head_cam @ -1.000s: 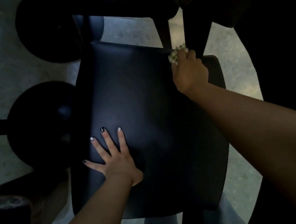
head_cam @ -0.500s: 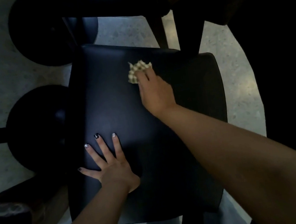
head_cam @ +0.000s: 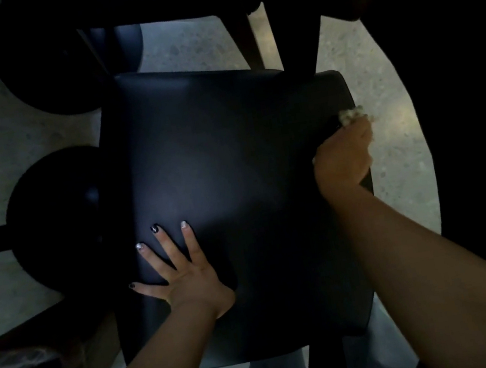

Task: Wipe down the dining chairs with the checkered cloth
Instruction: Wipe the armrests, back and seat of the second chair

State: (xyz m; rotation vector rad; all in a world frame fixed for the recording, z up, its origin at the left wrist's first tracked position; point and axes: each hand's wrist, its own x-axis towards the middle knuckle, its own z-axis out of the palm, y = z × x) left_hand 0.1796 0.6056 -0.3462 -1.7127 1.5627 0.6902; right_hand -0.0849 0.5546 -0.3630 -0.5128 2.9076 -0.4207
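- My right hand (head_cam: pixel 343 156) holds the bunched checkered cloth (head_cam: pixel 351 115) at the chair seat (head_cam: pixel 232 160) edge.
- My left hand (head_cam: pixel 182 274) lies flat, fingers spread.
- The cloth seems soft and light; I would keep it bunched.

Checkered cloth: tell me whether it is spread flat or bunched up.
Bunched up. Only a small crumpled wad of the checkered cloth pokes out beyond the right hand gripping it at the chair seat's right edge.
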